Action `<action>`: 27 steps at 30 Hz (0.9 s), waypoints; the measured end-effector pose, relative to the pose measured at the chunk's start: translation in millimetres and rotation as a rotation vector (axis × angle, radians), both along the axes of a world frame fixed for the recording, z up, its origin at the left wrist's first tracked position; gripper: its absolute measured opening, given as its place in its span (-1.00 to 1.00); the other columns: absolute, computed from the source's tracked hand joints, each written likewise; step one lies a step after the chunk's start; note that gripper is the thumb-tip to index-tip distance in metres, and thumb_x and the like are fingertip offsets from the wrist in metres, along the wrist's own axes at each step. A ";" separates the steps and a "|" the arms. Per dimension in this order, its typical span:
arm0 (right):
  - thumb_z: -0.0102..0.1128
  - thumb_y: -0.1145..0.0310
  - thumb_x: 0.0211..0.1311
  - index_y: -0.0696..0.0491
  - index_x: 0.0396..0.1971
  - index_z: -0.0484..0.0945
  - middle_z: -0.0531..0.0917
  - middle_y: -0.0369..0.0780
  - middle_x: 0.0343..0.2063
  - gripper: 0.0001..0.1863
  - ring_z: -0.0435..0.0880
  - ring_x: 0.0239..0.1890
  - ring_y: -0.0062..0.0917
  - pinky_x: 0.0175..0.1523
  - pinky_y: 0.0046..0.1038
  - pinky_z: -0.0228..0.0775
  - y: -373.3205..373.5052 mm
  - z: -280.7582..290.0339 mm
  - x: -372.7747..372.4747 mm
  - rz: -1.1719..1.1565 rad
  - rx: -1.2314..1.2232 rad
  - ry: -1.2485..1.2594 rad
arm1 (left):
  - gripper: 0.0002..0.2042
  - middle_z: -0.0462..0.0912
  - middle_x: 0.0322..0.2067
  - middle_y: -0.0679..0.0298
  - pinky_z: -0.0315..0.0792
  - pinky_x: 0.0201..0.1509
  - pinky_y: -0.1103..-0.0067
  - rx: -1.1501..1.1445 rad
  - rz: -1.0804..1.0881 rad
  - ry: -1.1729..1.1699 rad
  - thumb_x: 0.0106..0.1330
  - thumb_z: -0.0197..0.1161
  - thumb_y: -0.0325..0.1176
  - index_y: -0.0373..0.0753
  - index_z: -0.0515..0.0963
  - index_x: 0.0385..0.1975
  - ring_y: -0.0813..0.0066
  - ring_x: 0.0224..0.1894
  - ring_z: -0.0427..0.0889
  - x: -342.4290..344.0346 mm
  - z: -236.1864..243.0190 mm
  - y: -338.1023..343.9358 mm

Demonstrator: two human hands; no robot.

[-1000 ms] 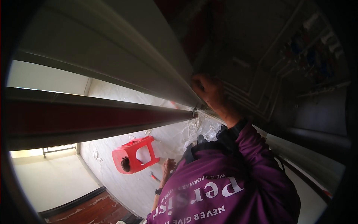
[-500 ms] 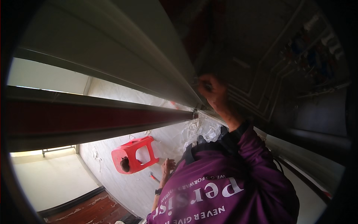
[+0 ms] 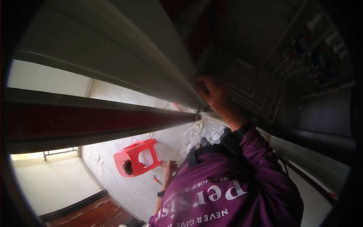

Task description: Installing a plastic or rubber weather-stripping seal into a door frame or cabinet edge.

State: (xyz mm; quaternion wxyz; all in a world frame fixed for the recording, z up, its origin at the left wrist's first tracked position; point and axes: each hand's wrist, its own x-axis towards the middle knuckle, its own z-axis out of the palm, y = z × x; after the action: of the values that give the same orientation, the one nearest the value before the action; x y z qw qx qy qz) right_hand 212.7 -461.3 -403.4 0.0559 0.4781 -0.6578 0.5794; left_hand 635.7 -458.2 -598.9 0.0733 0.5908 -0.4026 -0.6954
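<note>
My right hand (image 3: 212,90) is raised into the dark interior of a cabinet, against the inner edge of a large grey panel (image 3: 132,56). Its fingers are curled, with a small dark thing partly showing between them; shadow hides what it is. Down at my side hangs my left hand (image 3: 171,168), fingers loosely apart and nothing in them. Beyond that hand, on the pale floor, a red plastic stool (image 3: 128,157) stands with a brown object (image 3: 127,167) at its seat.
A dark red, grey-edged panel (image 3: 94,123) juts across from the left. The cabinet's interior (image 3: 261,79) holds white pipes and blue fittings at the right. Clear plastic sheeting (image 3: 211,130) lies crumpled on the floor. A red-tipped tool (image 3: 155,179) lies near the stool.
My right hand has shifted slightly left, closer to the grey panel's edge, its fingers still curled. My left hand and the stool are nearly unchanged.
</note>
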 end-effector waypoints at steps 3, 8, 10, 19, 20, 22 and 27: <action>0.10 0.48 -0.16 0.06 -0.44 0.42 0.51 -0.20 -0.54 -0.82 0.53 -0.53 -0.42 -0.46 -0.49 0.37 -1.9 -1.0 -2.2 -0.015 0.006 0.047 | -0.50 0.47 -0.58 0.19 0.35 -0.63 0.67 0.030 0.014 0.041 0.06 -0.06 0.04 -0.40 0.39 -0.36 0.48 -0.63 0.47 -1.1 -0.2 -0.4; 0.10 0.47 -0.17 0.05 -0.49 0.43 0.51 -0.21 -0.55 -0.86 0.52 -0.56 -0.43 -0.49 -0.49 0.36 -4.2 4.6 -6.5 0.017 0.010 0.092 | -0.49 0.47 -0.59 0.19 0.35 -0.63 0.67 -0.003 0.000 -0.023 0.06 -0.06 0.05 -0.40 0.39 -0.36 0.47 -0.64 0.47 4.5 -6.7 4.0; 0.12 0.44 -0.19 0.03 -0.52 0.43 0.51 -0.22 -0.59 -0.86 0.52 -0.59 -0.43 -0.53 -0.49 0.35 -6.0 5.4 -9.5 0.030 0.008 0.152 | -0.49 0.47 -0.60 0.20 0.35 -0.64 0.68 -0.002 -0.011 -0.025 0.06 -0.07 0.06 -0.39 0.40 -0.36 0.48 -0.64 0.47 5.4 -7.8 3.7; 0.13 0.53 -0.23 0.09 -0.51 0.43 0.51 -0.25 -0.58 -0.83 0.51 -0.53 -0.57 -0.44 -0.60 0.34 -3.9 -2.0 -20.1 -0.034 0.026 -0.035 | -0.49 0.48 -0.59 0.20 0.34 -0.62 0.68 -0.020 -0.025 -0.013 0.07 -0.09 0.06 -0.38 0.41 -0.36 0.50 -0.64 0.46 7.6 -15.7 2.2; 0.13 0.53 -0.23 0.09 -0.51 0.43 0.51 -0.25 -0.58 -0.83 0.51 -0.53 -0.57 -0.44 -0.60 0.34 -4.0 -0.1 -19.0 -0.032 0.024 -0.036 | -0.49 0.48 -0.59 0.20 0.34 -0.62 0.68 -0.022 -0.022 -0.015 0.07 -0.09 0.06 -0.38 0.41 -0.36 0.50 -0.64 0.46 12.9 -20.3 2.2; 0.13 0.52 -0.22 0.09 -0.49 0.43 0.52 -0.23 -0.56 -0.82 0.52 -0.52 -0.54 -0.43 -0.58 0.35 -2.2 5.8 -16.3 -0.033 0.014 0.008 | -0.49 0.49 -0.59 0.20 0.35 -0.62 0.67 -0.014 -0.067 -0.069 0.07 -0.09 0.06 -0.38 0.41 -0.36 0.50 -0.64 0.46 20.9 -27.3 0.6; 0.14 0.49 -0.21 0.08 -0.47 0.42 0.51 -0.22 -0.55 -0.80 0.52 -0.52 -0.46 -0.43 -0.55 0.35 0.7 4.8 -12.5 -0.003 0.039 0.106 | -0.48 0.48 -0.58 0.18 0.36 -0.61 0.66 -0.026 -0.029 -0.039 0.06 -0.07 0.06 -0.40 0.40 -0.36 0.49 -0.64 0.47 5.4 -10.6 2.4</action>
State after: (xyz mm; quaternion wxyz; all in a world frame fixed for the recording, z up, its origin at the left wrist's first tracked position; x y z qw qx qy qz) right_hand 200.2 -460.6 -398.7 0.0821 0.5082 -0.6659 0.5401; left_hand 641.1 -455.9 -609.5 0.0630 0.5975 -0.4213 -0.6794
